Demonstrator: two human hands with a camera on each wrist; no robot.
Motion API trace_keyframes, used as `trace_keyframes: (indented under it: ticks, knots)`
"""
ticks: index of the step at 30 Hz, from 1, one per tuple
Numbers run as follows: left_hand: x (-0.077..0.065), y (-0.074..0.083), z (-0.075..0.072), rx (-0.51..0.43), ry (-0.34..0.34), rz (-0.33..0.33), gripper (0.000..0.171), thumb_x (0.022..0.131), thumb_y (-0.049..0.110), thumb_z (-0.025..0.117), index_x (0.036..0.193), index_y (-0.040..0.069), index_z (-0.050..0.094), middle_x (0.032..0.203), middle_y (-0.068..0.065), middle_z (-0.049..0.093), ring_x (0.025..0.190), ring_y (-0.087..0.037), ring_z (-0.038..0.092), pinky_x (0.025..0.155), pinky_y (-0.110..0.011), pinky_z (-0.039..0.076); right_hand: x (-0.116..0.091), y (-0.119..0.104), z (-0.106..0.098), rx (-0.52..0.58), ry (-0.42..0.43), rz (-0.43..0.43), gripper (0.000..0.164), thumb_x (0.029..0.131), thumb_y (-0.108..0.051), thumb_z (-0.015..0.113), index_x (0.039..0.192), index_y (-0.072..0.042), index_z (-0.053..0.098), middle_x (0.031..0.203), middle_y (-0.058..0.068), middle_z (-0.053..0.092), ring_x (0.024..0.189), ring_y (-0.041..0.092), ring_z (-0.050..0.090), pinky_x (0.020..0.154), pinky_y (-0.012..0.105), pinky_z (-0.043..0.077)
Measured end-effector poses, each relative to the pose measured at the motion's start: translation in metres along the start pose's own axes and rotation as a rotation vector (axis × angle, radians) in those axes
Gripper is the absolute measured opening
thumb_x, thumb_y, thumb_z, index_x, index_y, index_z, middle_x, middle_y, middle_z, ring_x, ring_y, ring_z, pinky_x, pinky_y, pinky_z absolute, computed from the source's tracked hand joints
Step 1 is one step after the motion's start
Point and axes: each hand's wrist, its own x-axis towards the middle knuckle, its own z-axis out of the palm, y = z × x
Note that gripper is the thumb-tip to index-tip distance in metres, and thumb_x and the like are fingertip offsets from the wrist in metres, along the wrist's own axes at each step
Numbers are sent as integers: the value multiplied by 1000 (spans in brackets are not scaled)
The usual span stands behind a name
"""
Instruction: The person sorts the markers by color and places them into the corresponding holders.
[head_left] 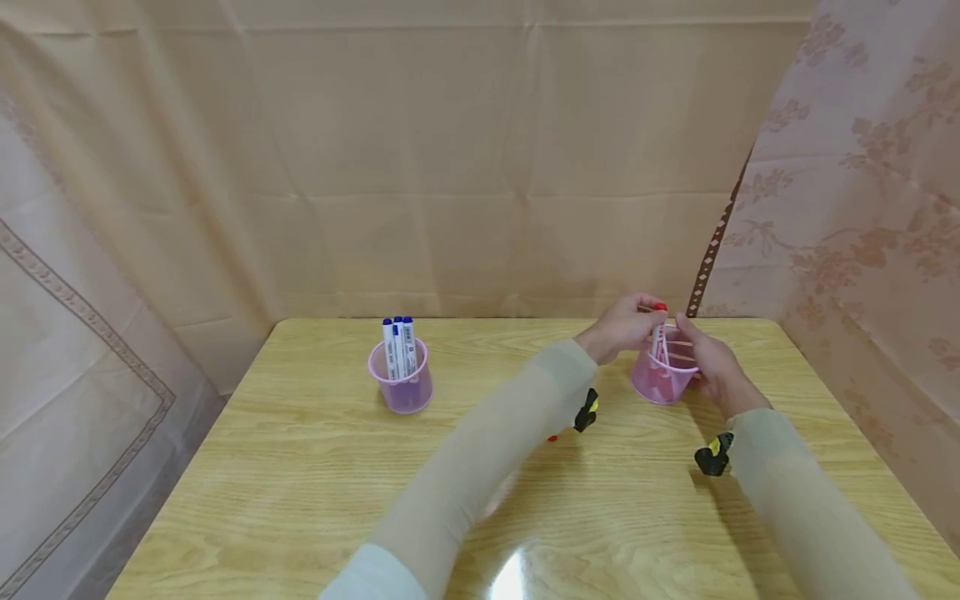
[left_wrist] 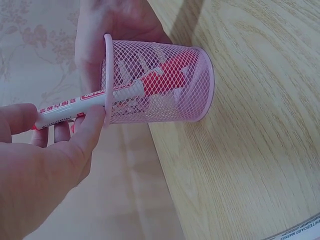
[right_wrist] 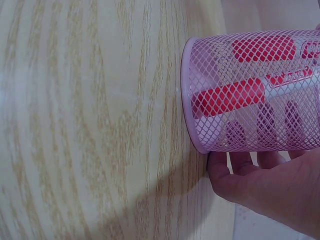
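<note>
My left hand [head_left: 624, 327] pinches a white marker [left_wrist: 67, 110] with red ends between thumb and fingers. Its red-capped lower part is down inside a pink mesh pen cup [head_left: 660, 390], while the upper part sticks out past the rim. Another red-and-white marker [right_wrist: 235, 96] stands in the same cup, seen through the mesh. Around the far right side of the cup my right hand [head_left: 718, 373] holds it, fingers along the wall and thumb up by the rim. The cup stands upright on the wooden table.
A second pink mesh cup [head_left: 407, 398], with several blue-capped whiteboard markers [head_left: 400, 346], stands to the left. Beneath my left forearm a red tip [head_left: 552, 437] shows on the table; the left wrist view has a whiteboard marker [left_wrist: 300, 231] at its corner. Curtains [head_left: 480, 167] hang behind the table.
</note>
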Motion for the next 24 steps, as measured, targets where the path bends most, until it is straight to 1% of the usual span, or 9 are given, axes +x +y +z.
trace_keyframes:
  ticks: [2,4,7,9,11,14,18,21,24]
  knots:
    - [0,0,1,8,-1,-2,18,103,11,60,119,4,63,106,-11,66,90,-21,66,84,-36,59,-1,0,-1,8,0,1,75,97,-72,39,142,-12,48,163,23,23,126,24,47,95,32,45]
    - [0,0,1,3,-4,-1,17,103,11,60,118,5,62,106,-11,66,89,-21,65,84,-37,59,-1,0,-2,12,0,1,70,97,-71,39,137,-15,51,163,24,23,123,23,47,95,32,46]
    - [0,-1,2,-17,-6,11,15,102,9,60,117,6,60,101,-9,63,88,-20,65,85,-39,60,-1,1,-2,4,4,1,81,96,-73,39,147,-11,45,164,23,22,133,30,43,101,37,45]
    - [-1,-2,2,-27,-5,26,15,102,7,60,117,7,60,98,-6,61,88,-19,64,86,-40,60,-1,2,-2,-3,6,1,92,94,-75,39,155,-6,34,164,23,21,141,35,35,108,42,41]
    - [-1,-2,2,-16,1,44,16,101,7,61,116,7,60,98,-3,60,88,-18,63,86,-40,59,-1,2,-1,-6,7,2,99,93,-76,38,159,-4,24,165,23,19,146,37,29,113,46,37]
    - [-1,-3,1,71,15,84,16,100,9,62,117,9,61,103,-1,62,92,-15,62,86,-34,58,-2,1,1,-5,6,4,101,93,-77,38,160,-3,20,165,23,19,147,38,26,116,49,33]
    - [0,-5,2,210,43,134,19,100,15,63,119,11,63,109,2,64,98,-11,60,87,-26,54,-4,-1,1,0,2,3,97,95,-74,37,159,-2,24,165,23,19,145,38,29,112,45,38]
    - [1,-6,3,237,62,159,20,100,16,63,120,11,63,108,2,65,99,-10,60,88,-23,51,-4,-1,0,3,-1,0,94,97,-73,36,158,-2,27,164,24,19,144,37,30,109,43,39]
    - [2,-6,5,253,83,183,20,100,15,63,119,9,65,105,2,65,97,-10,61,87,-21,50,-3,-1,0,2,1,3,94,97,-72,36,159,-3,25,165,24,19,146,38,28,114,47,35]
